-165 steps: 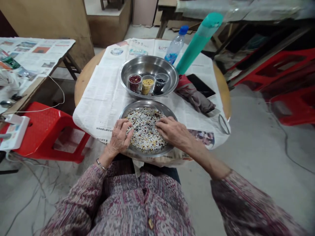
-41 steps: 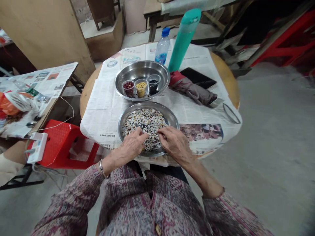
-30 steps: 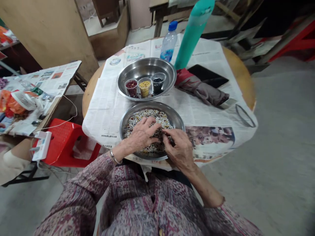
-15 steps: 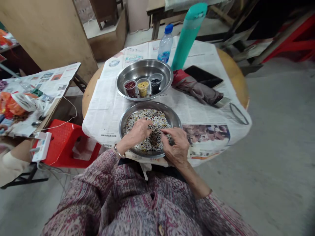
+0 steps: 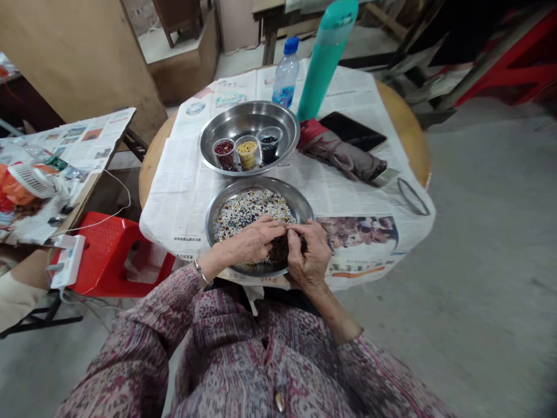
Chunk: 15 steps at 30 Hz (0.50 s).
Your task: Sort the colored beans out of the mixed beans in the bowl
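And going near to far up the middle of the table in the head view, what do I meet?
Near metal basin with multicoloured grains → far metal basin with three clear cups → blue-capped plastic bottle.

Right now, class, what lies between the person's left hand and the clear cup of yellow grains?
In the head view, from left hand to clear cup: mixed grains, near metal basin's far rim, then far metal basin's near rim.

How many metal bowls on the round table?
2. The near bowl is under the left hand and right hand, which hide part of it; the far bowl is just beyond, holding three cups. A nested one wouldn't show.
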Tool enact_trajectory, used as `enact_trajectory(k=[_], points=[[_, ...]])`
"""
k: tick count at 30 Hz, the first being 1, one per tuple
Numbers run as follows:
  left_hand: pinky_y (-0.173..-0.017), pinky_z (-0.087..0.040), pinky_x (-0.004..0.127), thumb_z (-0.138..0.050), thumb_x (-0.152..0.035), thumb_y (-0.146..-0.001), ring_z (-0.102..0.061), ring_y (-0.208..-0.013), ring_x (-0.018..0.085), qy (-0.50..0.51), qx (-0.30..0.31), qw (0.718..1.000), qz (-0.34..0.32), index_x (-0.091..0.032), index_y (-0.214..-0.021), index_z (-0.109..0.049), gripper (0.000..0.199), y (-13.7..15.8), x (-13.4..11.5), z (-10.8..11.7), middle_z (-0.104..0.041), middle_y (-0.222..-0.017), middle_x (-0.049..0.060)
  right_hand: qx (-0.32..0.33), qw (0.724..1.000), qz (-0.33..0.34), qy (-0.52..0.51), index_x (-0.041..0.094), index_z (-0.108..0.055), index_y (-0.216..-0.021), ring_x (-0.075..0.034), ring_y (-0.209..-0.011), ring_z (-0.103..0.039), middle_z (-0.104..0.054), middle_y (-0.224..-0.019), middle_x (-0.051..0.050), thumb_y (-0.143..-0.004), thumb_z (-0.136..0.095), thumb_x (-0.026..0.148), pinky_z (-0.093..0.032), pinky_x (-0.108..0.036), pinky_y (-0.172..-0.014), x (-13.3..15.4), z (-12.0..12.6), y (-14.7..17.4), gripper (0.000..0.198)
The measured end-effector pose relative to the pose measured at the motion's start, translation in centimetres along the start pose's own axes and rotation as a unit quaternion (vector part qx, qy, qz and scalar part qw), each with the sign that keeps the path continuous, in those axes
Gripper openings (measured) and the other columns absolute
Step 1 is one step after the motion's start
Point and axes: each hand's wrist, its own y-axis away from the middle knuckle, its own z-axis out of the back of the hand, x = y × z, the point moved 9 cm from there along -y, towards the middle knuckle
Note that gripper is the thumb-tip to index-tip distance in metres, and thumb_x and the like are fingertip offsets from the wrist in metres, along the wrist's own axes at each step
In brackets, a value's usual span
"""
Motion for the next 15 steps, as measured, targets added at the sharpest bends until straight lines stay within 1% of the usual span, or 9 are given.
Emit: enact_trajectory(k=[2, 4, 6, 8, 10, 12, 13, 14, 15], points=[[-0.112, -0.043, 0.045, -0.060, -0.003, -0.085, -0.051, -0.127, 0.023, -0.044, 0.003, 0.999, 0.001, -0.022, -0.114, -0.064, 0.034, -0.4, 0.7, 0.4, -0.060, -0.137, 0.004, 0.001, 1.000, -0.006, 0.006, 0.024, -0.063, -0.090, -0.023, -0.088, -0.064, -0.071, -0.087, -0.006, -0.095, -0.047, 0.024, -0.047, -0.047, -0.101, -0.2, -0.1, 0.0, 0.016], [-0.108, -0.045, 0.046, -0.061, -0.011, -0.090, -0.051, -0.126, 0.026, -0.089, -0.001, 0.995, 0.033, -0.022, -0.114, -0.065, 0.027, -0.8, 2.0, 1.1, -0.061, -0.133, 0.004, 0.001, 1.000, -0.002, 0.012, 0.024, -0.063, -0.091, -0.022, -0.088, -0.064, -0.071, -0.087, -0.006, -0.095, -0.047, 0.024, -0.047, -0.046, -0.100, -0.3, -0.1, 0.0, 0.016], [-0.104, -0.047, 0.043, -0.057, -0.019, -0.096, -0.054, -0.120, 0.025, -0.126, -0.011, 0.988, 0.086, -0.021, -0.112, -0.066, 0.019, -0.7, 3.5, 2.1, -0.063, -0.123, 0.006, -0.011, 1.000, 0.015, 0.009, 0.024, -0.064, -0.092, -0.022, -0.087, -0.063, -0.070, -0.087, -0.005, -0.094, -0.050, 0.023, -0.048, -0.045, -0.099, -0.3, -0.1, 0.1, 0.014], [-0.098, -0.050, 0.037, -0.049, -0.021, -0.101, -0.059, -0.111, 0.022, -0.146, -0.030, 0.977, 0.156, -0.019, -0.110, -0.066, 0.020, 0.0, 5.1, 3.2, -0.064, -0.114, 0.007, -0.024, 0.999, 0.028, 0.003, 0.023, -0.064, -0.092, -0.021, -0.086, -0.063, -0.070, -0.086, -0.003, -0.094, -0.052, 0.023, -0.048, -0.044, -0.098, -0.3, 0.0, 0.2, 0.013], [-0.091, -0.052, 0.034, -0.044, -0.018, -0.102, -0.063, -0.100, 0.020, -0.149, -0.039, 0.961, 0.230, -0.018, -0.109, -0.065, 0.023, 1.5, 6.6, 4.2, -0.063, -0.109, 0.008, -0.027, 0.999, 0.029, 0.003, 0.023, -0.065, -0.092, -0.021, -0.086, -0.063, -0.070, -0.086, -0.003, -0.093, -0.052, 0.023, -0.048, -0.044, -0.098, -0.5, 0.0, 0.3, 0.013], [-0.087, -0.053, 0.034, -0.045, -0.018, -0.101, -0.064, -0.093, 0.019, -0.138, -0.032, 0.951, 0.275, -0.018, -0.111, -0.063, 0.021, 3.4, 7.2, 4.5, -0.063, -0.107, 0.008, -0.028, 0.999, 0.030, 0.002, 0.023, -0.065, -0.092, -0.020, -0.086, -0.063, -0.070, -0.085, -0.003, -0.093, -0.052, 0.022, -0.048, -0.044, -0.097, -0.5, 0.0, 0.3, 0.013], [-0.087, -0.053, 0.035, -0.047, -0.020, -0.101, -0.064, -0.093, 0.019, -0.127, -0.025, 0.951, 0.280, -0.018, -0.113, -0.061, 0.019, 4.2, 7.1, 4.5, -0.062, -0.109, 0.008, -0.029, 0.999, 0.032, 0.000, 0.023, -0.066, -0.092, -0.020, -0.086, -0.063, -0.070, -0.085, -0.003, -0.093, -0.053, 0.022, -0.048, -0.044, -0.097, -0.4, 0.0, 0.3, 0.013], [-0.089, -0.053, 0.036, -0.051, -0.024, -0.100, -0.063, -0.096, 0.020, -0.114, -0.021, 0.955, 0.272, -0.017, -0.116, -0.060, 0.020, 4.9, 6.6, 4.4, -0.061, -0.111, 0.009, -0.029, 0.999, 0.034, -0.003, 0.023, -0.066, -0.093, -0.020, -0.087, -0.063, -0.070, -0.085, -0.003, -0.093, -0.053, 0.021, -0.048, -0.044, -0.098, -0.4, 0.0, 0.3, 0.013], [-0.091, -0.053, 0.037, -0.055, -0.029, -0.099, -0.063, -0.099, 0.021, -0.096, -0.016, 0.962, 0.253, -0.018, -0.120, -0.057, 0.024, 5.4, 5.9, 4.2, -0.059, -0.115, 0.009, -0.028, 0.999, 0.035, -0.003, 0.023, -0.066, -0.093, -0.020, -0.087, -0.063, -0.070, -0.085, -0.003, -0.093, -0.053, 0.021, -0.048, -0.044, -0.098, -0.4, 0.0, 0.3, 0.013]])
